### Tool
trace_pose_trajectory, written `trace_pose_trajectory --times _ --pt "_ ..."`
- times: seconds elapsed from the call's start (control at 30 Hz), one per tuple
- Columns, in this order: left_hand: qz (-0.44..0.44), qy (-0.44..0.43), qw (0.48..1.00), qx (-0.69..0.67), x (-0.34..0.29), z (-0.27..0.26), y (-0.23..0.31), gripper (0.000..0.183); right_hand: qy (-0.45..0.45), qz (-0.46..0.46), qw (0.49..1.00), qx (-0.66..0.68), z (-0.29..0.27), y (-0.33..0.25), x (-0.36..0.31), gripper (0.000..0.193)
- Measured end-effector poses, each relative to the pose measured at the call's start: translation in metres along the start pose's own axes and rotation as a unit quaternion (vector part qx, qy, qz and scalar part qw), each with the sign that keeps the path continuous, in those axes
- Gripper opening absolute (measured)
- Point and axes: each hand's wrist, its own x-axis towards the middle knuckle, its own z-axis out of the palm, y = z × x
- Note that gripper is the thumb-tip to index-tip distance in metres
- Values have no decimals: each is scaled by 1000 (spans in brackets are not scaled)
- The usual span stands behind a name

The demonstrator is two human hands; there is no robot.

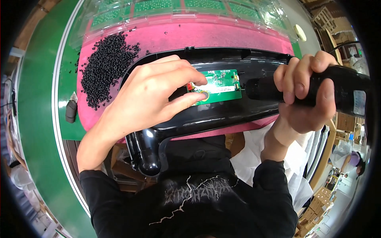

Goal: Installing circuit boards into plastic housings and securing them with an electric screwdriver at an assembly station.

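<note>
A green circuit board (222, 85) lies inside a long, glossy black plastic housing (222, 113) in front of me. The thumb and index finger of my left hand (152, 89) grip the board's left end, beside a small red-and-white connector (191, 86). Wrapped in my right hand (305, 89) is a black electric screwdriver (262, 88), held nearly level. Its tip points left and meets the board's right edge, near small parts there. Whether a screw sits at the tip is too small to tell.
Under the housing is a pink mat (158, 37) on a green table (39, 87). A heap of small black parts (105, 67) lies at the left. Clear plastic trays (190, 10) with more green boards line the far side. A small dark grey object (71, 111) stands left of the mat.
</note>
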Motion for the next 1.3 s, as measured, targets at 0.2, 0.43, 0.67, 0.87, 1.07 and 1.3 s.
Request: trace_pose_trajectory --times 0.2,0.43,0.67,0.87,1.07,1.3 --pt "0 -16 1000 15 5 0 -1 20 16 16 999 -25 -2 6 -1 29" --pt "-3 -13 999 31 0 3 0 18 1 34 999 -34 3 12 -3 30" --pt "65 234 969 54 -6 -17 0 40 3 7 999 54 12 20 -7 23" --pt "270 439 849 118 23 -46 30 50 79 15 997 -8 11 26 6 19" --pt "296 403 851 160 -13 -91 80 46 160 98 979 80 -12 2 16 16" --pt "428 481 668 375 26 -147 143 44 280 151 928 194 -55 19 14 12"
